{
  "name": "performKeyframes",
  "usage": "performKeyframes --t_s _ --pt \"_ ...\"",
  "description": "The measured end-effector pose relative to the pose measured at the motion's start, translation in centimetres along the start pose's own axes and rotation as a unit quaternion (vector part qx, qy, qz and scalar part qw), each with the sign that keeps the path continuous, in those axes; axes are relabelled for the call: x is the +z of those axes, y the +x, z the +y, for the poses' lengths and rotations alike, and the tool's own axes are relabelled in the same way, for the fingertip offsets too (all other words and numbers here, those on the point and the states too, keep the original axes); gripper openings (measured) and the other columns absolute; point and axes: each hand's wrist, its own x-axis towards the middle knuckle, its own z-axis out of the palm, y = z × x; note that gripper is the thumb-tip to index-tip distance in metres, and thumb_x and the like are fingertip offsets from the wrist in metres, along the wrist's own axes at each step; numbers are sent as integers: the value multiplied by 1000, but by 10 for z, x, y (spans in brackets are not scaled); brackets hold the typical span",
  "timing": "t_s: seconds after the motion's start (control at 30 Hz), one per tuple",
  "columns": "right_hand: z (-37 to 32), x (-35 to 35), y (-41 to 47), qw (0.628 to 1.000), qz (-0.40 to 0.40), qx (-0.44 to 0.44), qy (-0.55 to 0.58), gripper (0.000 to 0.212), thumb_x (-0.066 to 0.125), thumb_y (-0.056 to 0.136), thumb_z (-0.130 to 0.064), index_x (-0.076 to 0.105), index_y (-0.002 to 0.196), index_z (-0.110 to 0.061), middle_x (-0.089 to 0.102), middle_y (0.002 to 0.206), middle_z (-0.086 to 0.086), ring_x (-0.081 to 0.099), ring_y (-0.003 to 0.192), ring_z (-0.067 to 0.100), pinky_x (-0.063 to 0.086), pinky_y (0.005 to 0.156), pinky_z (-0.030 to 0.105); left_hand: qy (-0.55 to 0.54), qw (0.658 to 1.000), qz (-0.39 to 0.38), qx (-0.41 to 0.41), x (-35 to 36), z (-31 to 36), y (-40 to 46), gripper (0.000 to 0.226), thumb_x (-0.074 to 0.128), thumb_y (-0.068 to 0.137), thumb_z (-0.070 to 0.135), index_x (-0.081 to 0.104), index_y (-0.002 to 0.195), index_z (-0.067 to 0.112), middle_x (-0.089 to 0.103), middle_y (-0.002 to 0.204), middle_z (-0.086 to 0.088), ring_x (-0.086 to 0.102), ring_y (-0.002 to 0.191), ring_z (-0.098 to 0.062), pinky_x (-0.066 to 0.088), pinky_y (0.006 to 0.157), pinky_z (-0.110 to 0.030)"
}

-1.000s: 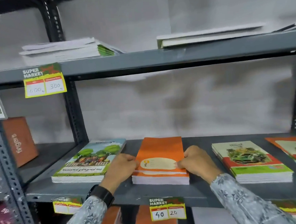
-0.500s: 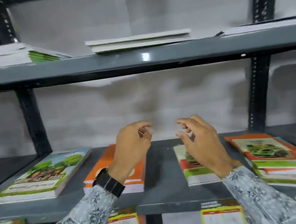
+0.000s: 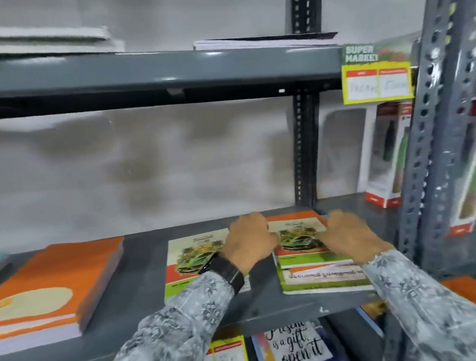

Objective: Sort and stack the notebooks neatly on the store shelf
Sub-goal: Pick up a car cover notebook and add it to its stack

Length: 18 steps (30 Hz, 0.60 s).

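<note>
On the grey middle shelf [image 3: 144, 308] lie three piles of notebooks. An orange stack [image 3: 46, 289] is at the left and a stack with a green car cover [image 3: 191, 254] in the middle. A skewed pile of car-cover notebooks [image 3: 304, 243] is at the right, with one lower book [image 3: 325, 281] sticking out towards me. My left hand [image 3: 251, 240] has curled fingers on the left edge of that pile's top notebook. My right hand [image 3: 346, 235] is curled on its right edge. The blur hides my fingertips.
A perforated grey post [image 3: 430, 132] stands close on the right, with boxed bottles [image 3: 386, 160] behind it. The upper shelf [image 3: 133, 71] carries white-edged piles and a yellow price tag [image 3: 377, 79]. More notebooks, one with lettering [image 3: 296, 349], lie below.
My view swung right along the shelf. Both hands let go of the orange stack, lifted, passed over the middle car stack and came down on the rightmost skewed pile.
</note>
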Motion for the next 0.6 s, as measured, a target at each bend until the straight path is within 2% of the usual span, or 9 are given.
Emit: performKeyframes --t_s 0.1,0.17,0.23,0.27,0.33,0.4,0.47,0.53,0.6 --pt "6 11 8 998 -63 -16 -16 36 63 81 -30 65 116 -22 72 110 6 67 94 26 50 75 31 45 996 -71 -33 16 10 13 33 64 89 42 75 100 13 79 79 -7 73 58 -22 63 65 -34" --pt "6 13 14 997 -73 -3 6 42 67 76 -32 64 117 -23 71 112 5 67 97 26 53 79 32 22 991 -118 -67 21 14 19 32 70 90 42 73 105 14 80 81 -4 68 46 -13 61 55 -27" --pt "3 7 14 996 -83 25 36 42 74 74 -32 66 113 -19 72 112 6 68 101 26 56 85 33 -24 989 -117 -89 21 14 23 28 75 90 37 72 102 13 81 93 -3 69 52 -14 55 47 -19" --pt "3 4 13 994 -82 44 64 35 75 77 -29 66 108 -16 73 108 5 69 101 25 57 87 34 -35 990 -105 -89 20 12 24 24 76 89 34 70 93 11 80 93 -3 71 61 -18 53 45 -18" --pt "6 1 10 983 -73 80 146 15 75 84 -18 62 91 -14 71 97 4 70 94 23 56 82 34 -62 991 -77 -94 18 5 25 33 78 87 32 66 82 2 78 95 -9 76 83 -25 58 59 -24" --pt "8 5 8 964 -56 111 234 16 74 85 -9 59 80 -12 70 87 7 69 82 21 53 75 34 -155 979 -48 -119 12 -7 23 28 83 82 28 74 84 1 81 95 -12 79 87 -26 65 77 -35" --pt "3 10 5 936 -36 122 328 10 76 82 -2 66 81 -3 76 88 16 73 79 26 60 79 41 -269 954 -25 -130 1 -19 17 17 84 82 21 74 76 9 81 89 -14 80 80 -28 67 78 -44" --pt "-9 12 -3 885 -41 121 448 5 75 83 5 71 85 3 78 89 24 77 80 36 63 79 54 -328 937 9 -119 -12 -34 8 12 82 85 18 75 78 11 82 90 -16 80 85 -33 66 80 -49" --pt "-35 16 -15 858 -45 93 504 4 73 85 5 73 84 2 79 85 23 78 75 33 63 75 49 -363 925 44 -106 -30 -60 -8 10 80 88 19 80 91 10 82 91 -16 79 82 -34 65 81 -50"
